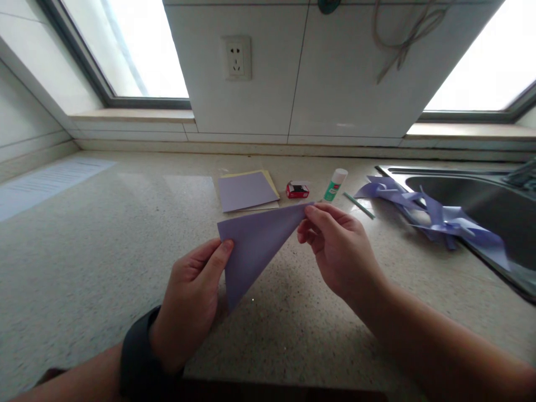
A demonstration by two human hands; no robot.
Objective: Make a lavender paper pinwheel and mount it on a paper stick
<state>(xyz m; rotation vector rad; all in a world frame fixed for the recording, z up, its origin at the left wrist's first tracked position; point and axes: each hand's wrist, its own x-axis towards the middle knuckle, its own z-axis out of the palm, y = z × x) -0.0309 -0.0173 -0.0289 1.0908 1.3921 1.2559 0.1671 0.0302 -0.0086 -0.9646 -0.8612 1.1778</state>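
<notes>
From the head camera I've got the folded purple paper [255,245] right in the middle, a triangle held just above the speckled countertop [84,251], between both hands. Its long top edge runs from the near left up toward the far right, and the point hangs down toward me. My left hand [190,301] is closed on the left corner, thumb on top of the sheet and fingers curled behind it; a dark wristband [138,357] sits on that wrist. My right hand [339,251] pinches the far-right tip between thumb and fingertips, the other fingers tucked loosely in. Both hands touch the paper, so neither is nearer; the sheet spans the gap between them. Beyond the triangle, farther off, a small stack of paper squares [247,191] lies flat, purple on top with yellow showing under it. Just right of that is a small red box [297,190], then a glue stick [335,185] lying tilted, and a thin green stick [359,205]. Far right, a purple paper pinwheel [435,218] rests across the rim of the sink [498,201].
</notes>
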